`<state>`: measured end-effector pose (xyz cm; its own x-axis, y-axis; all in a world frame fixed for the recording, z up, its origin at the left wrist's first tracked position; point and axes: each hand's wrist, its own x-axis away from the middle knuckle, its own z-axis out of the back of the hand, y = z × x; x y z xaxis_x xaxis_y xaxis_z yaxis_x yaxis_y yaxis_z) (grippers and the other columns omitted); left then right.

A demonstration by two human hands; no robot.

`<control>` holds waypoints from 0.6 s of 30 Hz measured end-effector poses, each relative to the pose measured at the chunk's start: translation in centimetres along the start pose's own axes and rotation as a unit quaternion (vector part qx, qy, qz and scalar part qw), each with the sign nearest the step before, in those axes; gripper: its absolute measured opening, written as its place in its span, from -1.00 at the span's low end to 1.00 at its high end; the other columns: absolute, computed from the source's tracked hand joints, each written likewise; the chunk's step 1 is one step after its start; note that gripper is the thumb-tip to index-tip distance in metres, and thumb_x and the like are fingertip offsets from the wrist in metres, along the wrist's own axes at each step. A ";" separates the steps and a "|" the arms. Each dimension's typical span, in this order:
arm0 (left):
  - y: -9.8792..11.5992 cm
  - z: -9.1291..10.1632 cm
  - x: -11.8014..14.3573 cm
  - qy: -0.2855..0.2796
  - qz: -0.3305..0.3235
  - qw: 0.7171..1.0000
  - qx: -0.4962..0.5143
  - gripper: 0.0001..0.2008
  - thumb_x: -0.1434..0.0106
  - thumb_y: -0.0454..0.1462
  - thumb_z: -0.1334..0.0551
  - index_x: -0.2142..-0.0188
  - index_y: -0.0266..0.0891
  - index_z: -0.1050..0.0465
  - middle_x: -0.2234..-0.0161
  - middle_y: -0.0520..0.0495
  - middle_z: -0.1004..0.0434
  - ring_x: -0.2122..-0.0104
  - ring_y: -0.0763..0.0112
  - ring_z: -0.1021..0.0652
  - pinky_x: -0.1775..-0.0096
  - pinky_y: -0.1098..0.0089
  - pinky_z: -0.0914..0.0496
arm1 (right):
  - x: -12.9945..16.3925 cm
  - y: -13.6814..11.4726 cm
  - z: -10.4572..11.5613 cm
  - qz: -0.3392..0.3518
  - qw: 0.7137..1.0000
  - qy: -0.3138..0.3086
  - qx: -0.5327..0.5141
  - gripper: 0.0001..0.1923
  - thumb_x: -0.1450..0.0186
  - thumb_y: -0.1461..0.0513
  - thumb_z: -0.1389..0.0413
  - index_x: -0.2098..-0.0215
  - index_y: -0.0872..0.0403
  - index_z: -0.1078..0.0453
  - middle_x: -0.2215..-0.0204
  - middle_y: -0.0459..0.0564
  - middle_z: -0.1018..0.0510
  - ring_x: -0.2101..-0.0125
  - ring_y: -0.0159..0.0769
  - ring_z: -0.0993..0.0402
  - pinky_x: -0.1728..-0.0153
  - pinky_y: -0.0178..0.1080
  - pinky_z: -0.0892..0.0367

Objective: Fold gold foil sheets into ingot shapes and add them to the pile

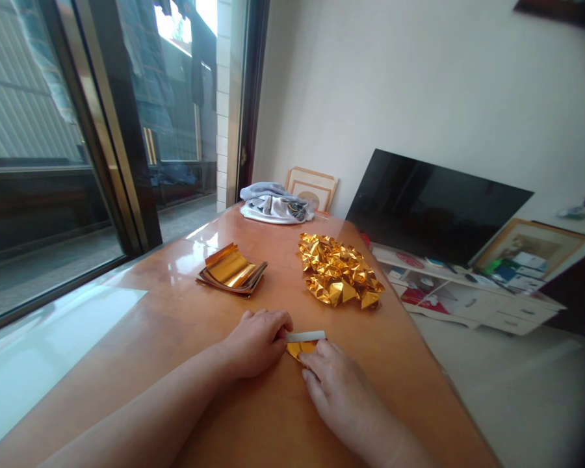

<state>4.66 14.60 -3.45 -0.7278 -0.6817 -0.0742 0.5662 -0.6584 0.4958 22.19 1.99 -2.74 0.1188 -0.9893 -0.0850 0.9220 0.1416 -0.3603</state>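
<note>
A small sheet of gold foil paper (pixel 297 350), with a pale strip folded along its far edge, lies low on the table in front of me. My left hand (pixel 258 341) pinches its left end, with the fingers curled over and partly hiding it. At the right end, the fingers of my right hand (pixel 334 377) are closed on the sheet, the thumb on the near side. Beyond my left hand rests a stack of gold foil sheets (pixel 229 268), the top one curling up. A pile of folded gold foil pieces (pixel 341 273) spreads out beyond my right hand.
The glossy wooden table (pixel 175 338) has its right edge beside my right arm. Folded cloth (pixel 275 203) sits at the far end, near leaning picture frames (pixel 312 185). To the right are a television (pixel 433 201) and a white cabinet (pixel 478 305); a sliding glass door (pixel 102 130) stands left.
</note>
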 end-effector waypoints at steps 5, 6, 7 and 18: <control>-0.1 -0.1 0.0 -0.008 0.001 1.000 -0.006 -0.81 -0.20 -0.33 -0.18 0.17 -0.09 -0.38 0.23 0.02 -0.59 0.18 0.23 -0.52 0.13 0.27 -0.28 | 0.0 -0.2 0.1 0.005 1.000 -0.002 0.006 -0.79 -0.37 0.29 -0.04 0.20 -0.02 -0.52 0.21 0.04 -0.50 0.19 -0.16 -0.45 0.17 -0.18 -0.34; -0.2 -0.1 -0.1 -0.008 0.001 1.000 -0.006 -0.80 -0.20 -0.33 -0.17 0.17 -0.09 -0.38 0.23 0.03 -0.58 0.19 0.24 -0.52 0.13 0.26 -0.28 | 0.0 -0.3 0.2 0.006 1.000 -0.004 0.010 -0.79 -0.37 0.29 -0.04 0.18 -0.02 -0.52 0.20 0.04 -0.50 0.18 -0.15 -0.44 0.17 -0.18 -0.34; -0.2 -0.1 -0.1 -0.007 0.001 1.000 -0.005 -0.80 -0.20 -0.34 -0.16 0.16 -0.09 -0.37 0.24 0.03 -0.58 0.19 0.24 -0.52 0.13 0.26 -0.28 | 0.1 -0.3 0.2 0.007 1.000 -0.007 0.015 -0.78 -0.37 0.29 -0.03 0.17 -0.02 -0.52 0.20 0.04 -0.50 0.18 -0.15 -0.44 0.18 -0.17 -0.35; -0.8 0.3 0.3 -0.018 0.000 0.998 0.056 -0.65 -0.09 -0.46 -0.09 0.15 -0.10 -0.33 0.24 0.09 -0.57 0.21 0.30 -0.53 0.18 0.32 -0.30 | 0.3 -0.7 0.6 0.011 0.999 0.003 0.036 -0.82 -0.37 0.29 -0.04 0.22 0.00 -0.49 0.23 0.03 -0.48 0.17 -0.15 -0.42 0.18 -0.16 -0.34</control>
<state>3.89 15.06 -3.58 -0.7422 -0.6688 -0.0428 0.5217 -0.6167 0.5895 21.81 1.61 -1.99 0.1368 -0.9857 -0.0984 0.9432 0.1599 -0.2912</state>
